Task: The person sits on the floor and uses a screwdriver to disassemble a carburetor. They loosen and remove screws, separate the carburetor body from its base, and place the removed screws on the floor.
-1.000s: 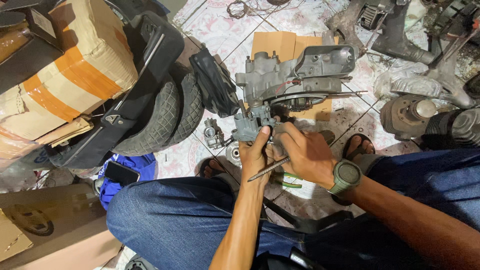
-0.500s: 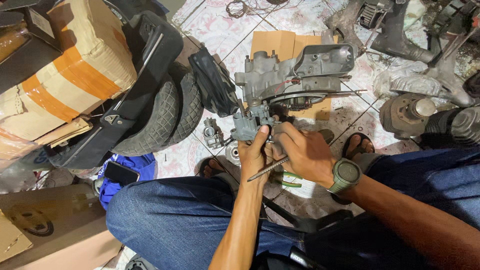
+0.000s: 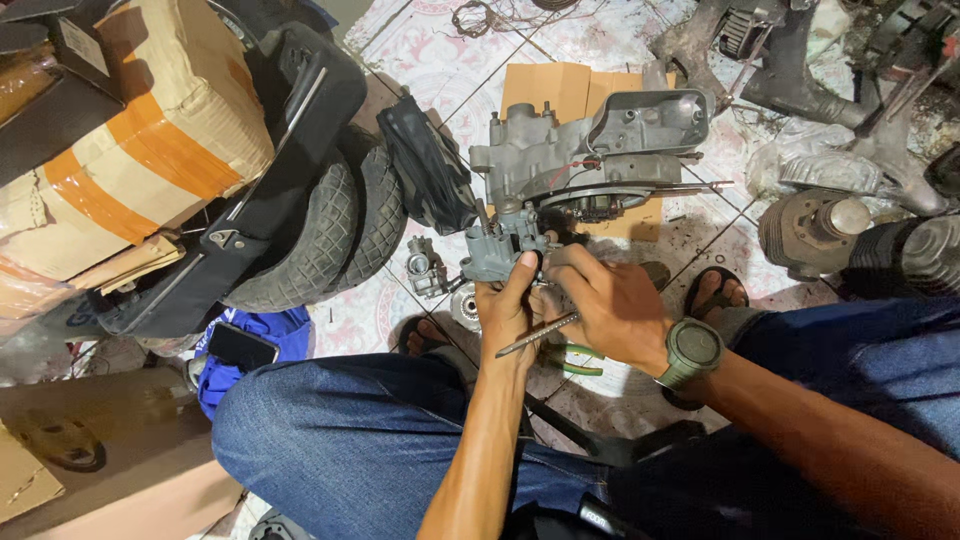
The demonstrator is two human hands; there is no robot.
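Observation:
My left hand (image 3: 505,310) grips a small grey carburettor (image 3: 497,250) from below, thumb up along its side. My right hand (image 3: 600,305), with a green wristwatch (image 3: 693,350), pinches a part at the carburettor's right side and has a thin metal tool (image 3: 535,335) tucked under its fingers. Just beyond stands a grey engine casing (image 3: 590,150) on a piece of cardboard (image 3: 545,85).
Two black tyres (image 3: 335,235) and a black plastic panel (image 3: 290,130) lie left, beside a taped cardboard box (image 3: 130,150). A second small carburettor (image 3: 425,268) and green-handled pliers (image 3: 575,358) lie on the tiled floor. Engine cylinders (image 3: 815,230) sit right. A phone (image 3: 240,346) rests on blue cloth.
The hands and carburettor have barely shifted; the right fingers work slightly at the carburettor's side.

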